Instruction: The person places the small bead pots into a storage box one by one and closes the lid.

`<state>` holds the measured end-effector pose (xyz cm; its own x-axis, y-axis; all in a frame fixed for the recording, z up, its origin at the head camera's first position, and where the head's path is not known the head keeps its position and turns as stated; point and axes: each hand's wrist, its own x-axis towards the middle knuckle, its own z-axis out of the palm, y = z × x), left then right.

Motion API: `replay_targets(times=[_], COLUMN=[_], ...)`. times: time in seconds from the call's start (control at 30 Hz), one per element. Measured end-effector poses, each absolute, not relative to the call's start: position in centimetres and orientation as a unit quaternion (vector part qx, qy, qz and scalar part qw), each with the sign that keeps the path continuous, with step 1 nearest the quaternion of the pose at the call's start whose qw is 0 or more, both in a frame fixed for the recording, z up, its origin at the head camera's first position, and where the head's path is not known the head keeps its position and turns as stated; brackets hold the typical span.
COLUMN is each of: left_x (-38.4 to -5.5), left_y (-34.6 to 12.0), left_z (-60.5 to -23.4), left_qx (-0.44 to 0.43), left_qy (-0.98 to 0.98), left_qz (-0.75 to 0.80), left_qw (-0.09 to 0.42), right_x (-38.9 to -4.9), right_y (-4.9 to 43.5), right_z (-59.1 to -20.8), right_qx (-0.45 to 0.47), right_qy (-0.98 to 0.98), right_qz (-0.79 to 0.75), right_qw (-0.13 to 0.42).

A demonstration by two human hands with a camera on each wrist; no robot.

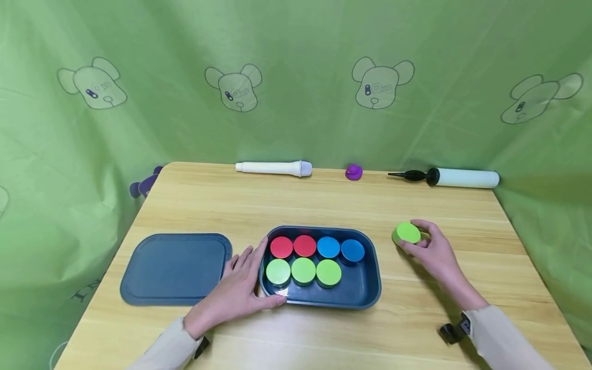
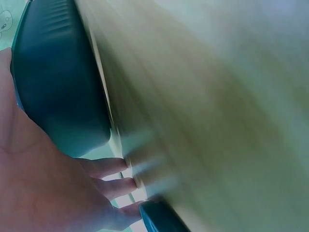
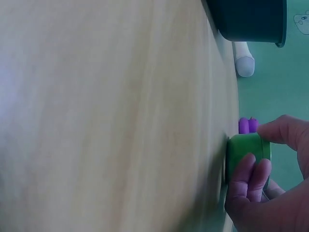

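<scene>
A dark blue rectangular container (image 1: 358, 295) holds two red, two blue and three green round, flat-topped pieces. The red pieces (image 1: 281, 247) and blue pieces (image 1: 328, 247) form the back row; green pieces (image 1: 303, 271) stand in front. My left hand (image 1: 238, 285) rests at the container's left end, its fingers fairly straight along the side and the thumb at the front rim. To the container's right, my right hand (image 1: 432, 252) grips another green round piece (image 3: 246, 150) between thumb and fingers. That piece sits upright at the tabletop.
A matching dark blue lid (image 1: 176, 270) lies flat left of the container, near the left fingers. Along the table's back edge lie a white microphone (image 1: 275, 168), a small purple object (image 1: 353, 172) and a white hand pump (image 1: 464, 178). Green curtain (image 1: 305, 128) surrounds the table.
</scene>
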<state>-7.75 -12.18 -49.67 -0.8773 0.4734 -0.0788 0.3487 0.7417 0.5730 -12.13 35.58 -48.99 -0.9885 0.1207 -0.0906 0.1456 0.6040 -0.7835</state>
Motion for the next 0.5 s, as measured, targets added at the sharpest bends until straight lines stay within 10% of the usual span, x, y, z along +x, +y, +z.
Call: replay_targets(times=[0.5], left_x=[-7.7], left_y=[-12.3], left_z=[-49.7], left_qx=[0.221], left_qy=[0.928], left_qz=[0.281], left_qw=[0.108], right_x=[-10.3], right_y=[34.0], right_z=[-48.0], right_qx=[0.091], right_qy=[0.879], right_qz=[-0.467], right_qw=[-0.027])
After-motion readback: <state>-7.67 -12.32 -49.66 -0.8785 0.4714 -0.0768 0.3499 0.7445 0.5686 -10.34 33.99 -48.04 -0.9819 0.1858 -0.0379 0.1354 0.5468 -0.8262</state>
